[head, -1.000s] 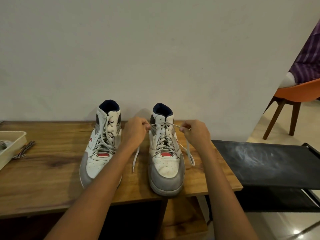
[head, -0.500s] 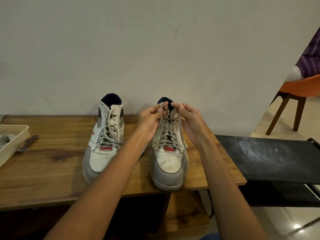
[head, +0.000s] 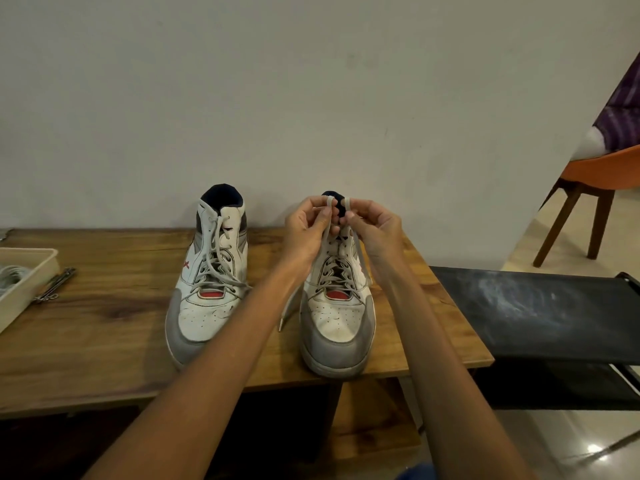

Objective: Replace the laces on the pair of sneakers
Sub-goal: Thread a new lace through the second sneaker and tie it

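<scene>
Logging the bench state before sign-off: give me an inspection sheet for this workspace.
Surface: wooden table, against the wall.
Job's things: left sneaker laced, untied; right sneaker with lace loops raised above its collar.
Clutter: beige tray at the left edge, contents unclear; metal tool beside it.
Hands: left hand and right hand each pinch a loop in the fingers.
Cables: nothing seen.
Surroundings: black stand, orange chair.

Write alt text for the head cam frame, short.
Two bare hands, left hand and right hand, each pinch a loop of the grey lace above the right sneaker, which stands beside the left sneaker on a wooden table. A beige tray sits at the table's left edge.
</scene>
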Tool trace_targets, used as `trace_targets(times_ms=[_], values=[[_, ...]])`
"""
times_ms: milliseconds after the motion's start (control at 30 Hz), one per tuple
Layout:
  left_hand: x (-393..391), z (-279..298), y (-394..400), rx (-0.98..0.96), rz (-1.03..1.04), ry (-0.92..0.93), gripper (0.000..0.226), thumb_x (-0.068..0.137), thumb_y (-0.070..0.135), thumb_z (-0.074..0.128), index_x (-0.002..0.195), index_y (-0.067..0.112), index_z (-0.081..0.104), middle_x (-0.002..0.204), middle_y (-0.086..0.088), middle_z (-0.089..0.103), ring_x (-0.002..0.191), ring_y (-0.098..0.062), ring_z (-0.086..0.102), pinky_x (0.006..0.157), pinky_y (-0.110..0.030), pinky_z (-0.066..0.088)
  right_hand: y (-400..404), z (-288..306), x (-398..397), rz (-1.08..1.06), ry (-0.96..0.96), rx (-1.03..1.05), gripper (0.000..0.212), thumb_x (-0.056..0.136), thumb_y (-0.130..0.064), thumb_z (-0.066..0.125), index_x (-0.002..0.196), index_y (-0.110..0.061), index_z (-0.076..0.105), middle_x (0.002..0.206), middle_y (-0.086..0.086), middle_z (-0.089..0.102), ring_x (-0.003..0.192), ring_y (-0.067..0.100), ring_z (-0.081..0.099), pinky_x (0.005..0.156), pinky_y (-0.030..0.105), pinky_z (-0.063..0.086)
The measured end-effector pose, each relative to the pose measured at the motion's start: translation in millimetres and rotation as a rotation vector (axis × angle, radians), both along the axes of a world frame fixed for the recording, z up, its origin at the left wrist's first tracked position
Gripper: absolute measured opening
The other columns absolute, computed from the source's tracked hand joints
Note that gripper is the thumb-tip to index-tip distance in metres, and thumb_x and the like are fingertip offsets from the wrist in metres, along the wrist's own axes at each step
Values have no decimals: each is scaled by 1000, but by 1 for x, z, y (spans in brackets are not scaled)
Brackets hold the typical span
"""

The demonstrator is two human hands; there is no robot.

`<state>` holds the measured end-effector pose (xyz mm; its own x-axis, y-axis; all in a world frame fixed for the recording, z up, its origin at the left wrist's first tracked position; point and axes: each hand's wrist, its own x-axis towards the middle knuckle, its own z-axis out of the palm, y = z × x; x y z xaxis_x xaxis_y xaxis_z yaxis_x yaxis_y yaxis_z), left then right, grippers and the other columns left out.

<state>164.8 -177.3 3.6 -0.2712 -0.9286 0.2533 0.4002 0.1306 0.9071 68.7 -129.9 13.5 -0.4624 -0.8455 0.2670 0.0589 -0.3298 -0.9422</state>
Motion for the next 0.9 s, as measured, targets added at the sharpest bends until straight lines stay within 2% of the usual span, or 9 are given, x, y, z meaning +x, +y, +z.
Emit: trace_targets(times_ms=[133, 200, 267, 367, 467, 533, 600, 767, 900], values=[[2, 1, 1, -112, 16, -61, 12, 95, 5, 48, 93, 11, 58, 69, -3, 56, 58, -6, 55, 60, -20, 49, -3, -2, 2, -59, -12, 16, 14, 88, 1, 60, 101, 0, 64, 82, 14, 66, 69, 17, 63, 75, 35, 57], [4, 1, 0, -163, -6, -111, 6, 93, 5, 51, 97, 8, 54, 69, -3, 59, 58, -4, 57, 58, -19, 49, -4, -2, 2, -63, -38, 19, 10, 86, 0, 63, 95, -6, 63, 82, 13, 67, 70, 20, 63, 74, 40, 56], [7, 1, -5, -210, -35, -185, 13, 91, 5, 55, 103, 6, 49, 70, -5, 62, 61, -6, 59, 58, -19, 48, -5, 0, 2, -80, -22, 22, 12, 85, -1, 66, 89, -11, 61, 79, 10, 67, 65, 17, 63, 65, 34, 56], [11, 1, -8, -252, -67, -268, 18, 89, 6, 59, 105, 7, 51, 69, -4, 64, 61, -6, 61, 60, -20, 49, -4, 4, 2, -44, 176, 25, 9, 85, -2, 66, 83, -11, 66, 74, 7, 66, 62, 10, 62, 59, 23, 54], [11, 2, -8, -104, -61, -186, 18, 86, 8, 62, 100, 13, 52, 70, -4, 66, 63, -11, 63, 62, -25, 53, 0, 9, -5, 73, 333, 73, 14, 88, 3, 60, 91, -6, 70, 75, 6, 67, 64, 9, 65, 63, 20, 53], [10, 2, -8, -46, -39, -168, 13, 85, 11, 64, 93, 14, 54, 73, -6, 67, 66, -16, 64, 66, -31, 53, 2, 10, -11, 114, 380, 92, 21, 89, 7, 54, 99, -4, 69, 78, 5, 68, 69, 10, 66, 67, 20, 52], [8, 2, -8, -28, -23, -166, 7, 85, 12, 65, 86, 12, 57, 71, -3, 67, 65, -16, 63, 65, -30, 54, 3, 9, -15, 120, 398, 85, 19, 90, 3, 55, 101, -5, 69, 82, 5, 69, 76, 11, 65, 68, 19, 52], [12, 3, -9, -7, -71, -172, 5, 83, 7, 65, 83, 10, 61, 71, -1, 67, 63, -10, 62, 62, -21, 52, -5, 2, -9, -32, 323, 90, 15, 92, -12, 59, 92, -1, 69, 84, 18, 68, 80, 31, 65, 78, 47, 56], [19, 5, -13, -149, -28, -270, 12, 78, 2, 70, 87, 9, 66, 79, -8, 70, 71, -14, 68, 72, -27, 56, -17, -1, 6, -248, 323, 135, 16, 92, -19, 58, 85, -7, 68, 80, 11, 68, 75, 20, 63, 75, 43, 55]])
